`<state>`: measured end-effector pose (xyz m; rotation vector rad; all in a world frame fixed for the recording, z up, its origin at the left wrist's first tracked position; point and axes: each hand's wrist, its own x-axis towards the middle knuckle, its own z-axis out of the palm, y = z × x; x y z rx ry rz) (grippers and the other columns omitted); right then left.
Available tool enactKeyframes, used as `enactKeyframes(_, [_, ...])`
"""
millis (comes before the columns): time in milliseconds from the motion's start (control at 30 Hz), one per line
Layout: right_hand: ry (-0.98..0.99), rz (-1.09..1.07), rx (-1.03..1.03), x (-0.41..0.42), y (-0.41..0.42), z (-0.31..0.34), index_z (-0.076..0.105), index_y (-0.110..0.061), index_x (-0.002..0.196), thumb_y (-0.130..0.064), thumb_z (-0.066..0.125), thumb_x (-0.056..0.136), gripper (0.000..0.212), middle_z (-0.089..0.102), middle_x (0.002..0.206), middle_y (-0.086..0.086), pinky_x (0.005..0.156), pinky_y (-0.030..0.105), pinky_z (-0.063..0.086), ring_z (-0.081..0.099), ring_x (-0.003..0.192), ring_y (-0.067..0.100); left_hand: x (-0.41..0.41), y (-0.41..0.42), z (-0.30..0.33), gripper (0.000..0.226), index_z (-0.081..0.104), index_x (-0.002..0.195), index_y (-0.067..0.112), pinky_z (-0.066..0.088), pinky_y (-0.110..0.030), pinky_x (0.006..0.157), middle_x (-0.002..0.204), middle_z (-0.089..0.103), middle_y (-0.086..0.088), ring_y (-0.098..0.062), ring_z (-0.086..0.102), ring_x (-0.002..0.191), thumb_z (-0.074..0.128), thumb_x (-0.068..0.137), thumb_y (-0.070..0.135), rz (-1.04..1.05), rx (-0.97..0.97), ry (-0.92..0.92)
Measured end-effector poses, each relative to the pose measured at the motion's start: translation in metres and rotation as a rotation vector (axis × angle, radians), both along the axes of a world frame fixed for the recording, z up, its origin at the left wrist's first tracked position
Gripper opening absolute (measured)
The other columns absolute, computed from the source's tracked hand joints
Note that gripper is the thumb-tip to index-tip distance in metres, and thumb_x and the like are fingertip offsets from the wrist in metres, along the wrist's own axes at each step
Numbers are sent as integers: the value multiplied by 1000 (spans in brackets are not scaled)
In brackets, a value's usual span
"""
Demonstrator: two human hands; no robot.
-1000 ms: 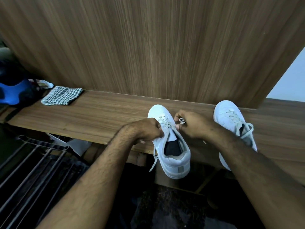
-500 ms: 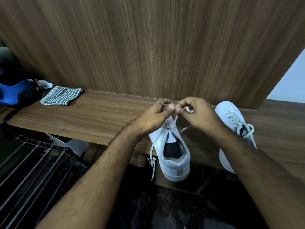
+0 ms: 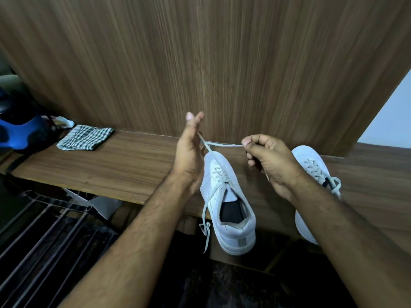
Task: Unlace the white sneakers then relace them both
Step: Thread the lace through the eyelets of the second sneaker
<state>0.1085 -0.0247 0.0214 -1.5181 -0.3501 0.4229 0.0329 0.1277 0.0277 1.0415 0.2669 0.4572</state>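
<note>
I see dim, soft indoor light, deep shadow low down, wide-angle bending at edges, slight softness throughout.

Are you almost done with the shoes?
Not nearly. Both hands, left hand and right hand, pull one lace up from the near shoe, which is still mostly laced. The other shoe is still laced. Relacing both is left.
</note>
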Motion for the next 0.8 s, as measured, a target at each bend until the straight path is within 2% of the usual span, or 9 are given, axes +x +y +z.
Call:
enactKeyframes(33, [-1,7,-4,0,0,0,70,-15,99,-18,65,98,6,56,68,-3,54,15,42,49,58,7,-1,-2,0,67,43,153,26,51,-22,99,153,35,7,13,50,121,44,98,64,26,178,68])
enactKeyframes(100, [3,34,23,-1,-1,0,71,-14,102,-22,65,98,11,60,70,-4,57,18,43,50,58,6,2,5,-14,68,54,144,30,32,-41,120,167,16,0,1,23,148,57,86,66,94,873,342])
enactKeyframes(167, [5,67,73,-3,-2,3,72,-15,102,-22,61,100,13,63,74,-5,59,20,44,52,59,5,4,12,-29,46,67,124,29,26,-48,117,165,21,-8,-18,15,152,64,88,58,117,1449,595])
enactKeyframes(200, [7,80,103,-3,-2,5,72,-16,101,-22,59,102,15,64,75,-5,60,20,45,52,60,5,5,14,-33,33,71,114,27,26,-47,113,158,34,-8,-22,22,149,63,92,51,116,1556,668])
enactKeyframes(267, [28,107,168,-5,-3,9,72,-17,100,-27,56,103,20,66,79,-4,62,22,44,52,62,6,6,14,-34,26,74,98,20,34,-42,103,121,59,-2,-25,47,129,58,99,42,140,1491,723])
enactKeyframes(367, [76,168,287,-6,-6,14,72,-17,105,-39,49,104,32,70,86,-1,62,23,45,53,65,7,11,19,-34,31,74,87,16,46,-37,89,78,53,8,-26,63,96,58,101,38,143,1287,730])
enactKeyframes(600, [5,217,331,-9,-6,16,63,-10,127,-22,44,107,30,74,120,8,58,20,45,58,74,9,12,27,-35,35,77,95,10,43,-25,69,89,73,-3,-19,66,83,55,103,36,93,1078,725])
enactKeyframes(700, [-100,111,209,-8,-4,11,66,-12,123,-20,57,103,24,76,114,3,58,18,43,57,72,6,10,28,-36,33,73,86,11,44,-27,60,73,66,1,-16,62,70,59,101,37,58,1098,758])
enactKeyframes(800, [-140,28,151,-6,-3,8,70,-12,113,-22,65,98,18,79,103,2,59,18,43,58,70,4,9,29,-37,23,70,83,16,60,-36,75,80,75,-1,-19,73,78,69,94,36,4,1034,693])
